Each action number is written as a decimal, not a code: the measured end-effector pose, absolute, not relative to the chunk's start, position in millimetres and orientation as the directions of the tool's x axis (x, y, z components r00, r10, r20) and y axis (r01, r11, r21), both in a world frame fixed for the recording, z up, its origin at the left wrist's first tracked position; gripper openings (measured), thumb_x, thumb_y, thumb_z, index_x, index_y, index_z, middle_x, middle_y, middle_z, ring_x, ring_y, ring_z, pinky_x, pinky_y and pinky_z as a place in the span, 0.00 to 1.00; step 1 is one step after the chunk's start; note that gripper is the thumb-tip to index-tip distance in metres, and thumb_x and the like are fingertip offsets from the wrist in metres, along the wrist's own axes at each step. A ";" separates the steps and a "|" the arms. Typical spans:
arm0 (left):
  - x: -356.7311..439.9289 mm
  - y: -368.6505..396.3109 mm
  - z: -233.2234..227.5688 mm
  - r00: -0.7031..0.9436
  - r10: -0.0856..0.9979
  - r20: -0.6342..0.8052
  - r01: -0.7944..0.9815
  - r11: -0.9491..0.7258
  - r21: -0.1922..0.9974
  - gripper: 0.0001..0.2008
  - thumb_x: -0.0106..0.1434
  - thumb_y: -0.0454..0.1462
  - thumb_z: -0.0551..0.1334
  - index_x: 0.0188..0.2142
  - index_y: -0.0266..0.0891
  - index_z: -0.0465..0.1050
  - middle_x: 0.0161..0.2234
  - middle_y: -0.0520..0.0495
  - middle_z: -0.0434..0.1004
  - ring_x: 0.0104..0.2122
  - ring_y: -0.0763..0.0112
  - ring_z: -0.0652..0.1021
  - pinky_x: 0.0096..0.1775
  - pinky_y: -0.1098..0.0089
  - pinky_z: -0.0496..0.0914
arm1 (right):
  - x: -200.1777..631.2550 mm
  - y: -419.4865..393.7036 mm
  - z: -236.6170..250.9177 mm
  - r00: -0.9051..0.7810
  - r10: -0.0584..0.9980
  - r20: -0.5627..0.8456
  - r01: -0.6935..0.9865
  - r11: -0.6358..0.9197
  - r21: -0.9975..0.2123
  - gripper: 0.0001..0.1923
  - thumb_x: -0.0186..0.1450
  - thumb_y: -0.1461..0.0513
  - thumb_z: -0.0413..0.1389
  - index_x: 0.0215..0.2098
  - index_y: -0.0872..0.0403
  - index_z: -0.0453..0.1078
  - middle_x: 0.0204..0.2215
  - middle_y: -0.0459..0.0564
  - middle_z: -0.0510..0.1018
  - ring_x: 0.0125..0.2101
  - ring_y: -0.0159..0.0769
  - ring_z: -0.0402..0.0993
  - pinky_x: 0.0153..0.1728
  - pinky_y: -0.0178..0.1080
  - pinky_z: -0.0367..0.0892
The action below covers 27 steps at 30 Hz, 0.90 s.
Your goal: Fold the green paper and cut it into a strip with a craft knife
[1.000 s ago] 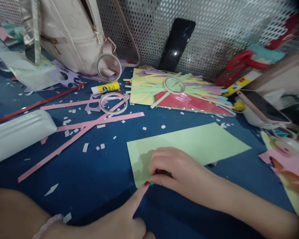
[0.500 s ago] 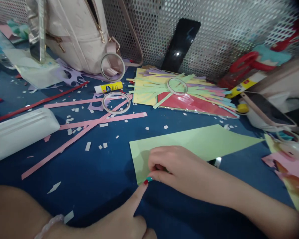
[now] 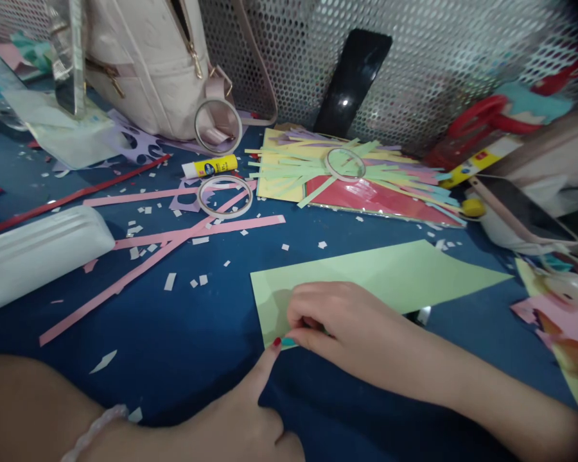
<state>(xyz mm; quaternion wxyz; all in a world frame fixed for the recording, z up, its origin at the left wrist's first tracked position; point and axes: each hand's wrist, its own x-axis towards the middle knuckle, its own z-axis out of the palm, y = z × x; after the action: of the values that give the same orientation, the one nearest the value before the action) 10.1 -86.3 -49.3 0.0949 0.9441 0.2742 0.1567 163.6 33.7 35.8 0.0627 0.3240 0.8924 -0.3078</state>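
A sheet of light green paper point(image 3: 390, 269), cut to a point at its right end, lies on the blue table. My right hand point(image 3: 347, 321) rests over its left part, fingers curled, the teal-nailed thumb pinching the near edge. From the lower left comes my left hand point(image 3: 250, 410), one red-nailed finger stretched out to the sheet's near left corner. That fingertip touches the paper beside the right thumb, while the other fingers on that hand are folded. A small dark and white object point(image 3: 422, 315) shows partly under the paper beyond my right wrist.
Pink paper strips point(image 3: 173, 240), white scraps and a tape roll point(image 3: 225, 197) lie left of the sheet. Behind are a glue stick point(image 3: 212, 167), coloured strips point(image 3: 289, 172) and a black phone point(image 3: 354, 80) against perforated metal. A pale backpack point(image 3: 144, 70) and white case point(image 3: 43, 256) stand left.
My left fingertip has shifted slightly up and left along the paper's corner. My right hand stays almost in place, its thumb now showing more of the teal nail.
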 end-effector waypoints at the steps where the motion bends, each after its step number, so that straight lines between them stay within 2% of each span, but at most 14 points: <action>1: 6.8 -85.0 -41.9 0.804 0.540 0.247 0.482 -0.836 0.262 0.12 0.59 0.30 0.57 0.19 0.41 0.63 0.14 0.62 0.59 0.14 0.78 0.54 0.55 0.60 0.65 | 163.5 33.6 35.8 -0.782 0.539 -0.313 0.617 0.600 -0.510 0.11 0.62 0.69 0.54 0.23 0.55 0.60 0.24 0.41 0.68 0.25 0.28 0.61 0.25 0.34 0.51; 4: -2.1 -79.3 -20.0 0.809 0.531 0.254 0.469 -0.842 0.265 0.13 0.59 0.28 0.53 0.20 0.40 0.64 0.17 0.59 0.64 0.16 0.76 0.59 0.57 0.54 0.62 | 163.6 33.3 35.5 -0.782 0.540 -0.311 0.617 0.597 -0.513 0.11 0.62 0.68 0.54 0.23 0.55 0.60 0.24 0.41 0.68 0.25 0.28 0.61 0.25 0.34 0.50; 10: -3.2 -76.3 -8.6 0.844 0.482 0.235 0.415 -0.865 0.283 0.16 0.63 0.31 0.49 0.21 0.41 0.65 0.18 0.57 0.66 0.17 0.75 0.61 0.57 0.52 0.63 | 163.7 32.3 33.6 -0.792 0.539 -0.287 0.603 0.617 -0.506 0.10 0.63 0.67 0.54 0.24 0.54 0.60 0.24 0.42 0.69 0.25 0.28 0.61 0.25 0.34 0.51; 14: 5.0 -90.3 -16.7 0.761 0.615 0.206 0.592 -0.788 0.167 0.10 0.60 0.30 0.57 0.23 0.40 0.67 0.17 0.61 0.64 0.16 0.77 0.62 0.58 0.57 0.62 | 162.7 31.3 35.1 -0.781 0.544 -0.307 0.620 0.617 -0.484 0.11 0.63 0.68 0.53 0.24 0.55 0.60 0.24 0.42 0.68 0.25 0.28 0.61 0.25 0.34 0.51; 16: 8.0 -94.4 -18.2 0.735 0.653 0.180 0.634 -0.757 0.155 0.10 0.60 0.32 0.60 0.23 0.41 0.67 0.16 0.61 0.64 0.16 0.77 0.62 0.57 0.60 0.63 | 162.4 31.2 36.1 -0.774 0.545 -0.322 0.630 0.613 -0.477 0.11 0.63 0.68 0.54 0.24 0.55 0.61 0.24 0.42 0.68 0.25 0.28 0.61 0.25 0.34 0.51; 22: 5.4 -86.0 -10.8 0.806 0.579 0.124 0.567 -0.815 0.123 0.14 0.63 0.32 0.59 0.21 0.40 0.66 0.17 0.61 0.64 0.16 0.78 0.61 0.57 0.61 0.63 | 162.7 31.6 37.5 -0.771 0.547 -0.327 0.634 0.608 -0.479 0.11 0.63 0.68 0.54 0.24 0.54 0.60 0.24 0.41 0.68 0.25 0.28 0.61 0.25 0.34 0.50; 27: 1.5 -82.3 -8.1 0.829 0.526 0.191 0.519 -0.850 0.088 0.16 0.64 0.33 0.57 0.19 0.41 0.66 0.16 0.60 0.64 0.16 0.76 0.59 0.57 0.56 0.62 | 162.7 31.0 36.8 -0.769 0.549 -0.329 0.637 0.605 -0.478 0.11 0.63 0.67 0.54 0.24 0.54 0.60 0.24 0.41 0.68 0.25 0.28 0.61 0.25 0.34 0.49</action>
<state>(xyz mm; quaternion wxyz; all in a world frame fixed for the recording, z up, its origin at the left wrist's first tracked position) 1.5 -82.3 -8.1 0.0161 0.9562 0.2731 0.1044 162.7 31.0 36.8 0.0745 0.3319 0.8927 -0.2957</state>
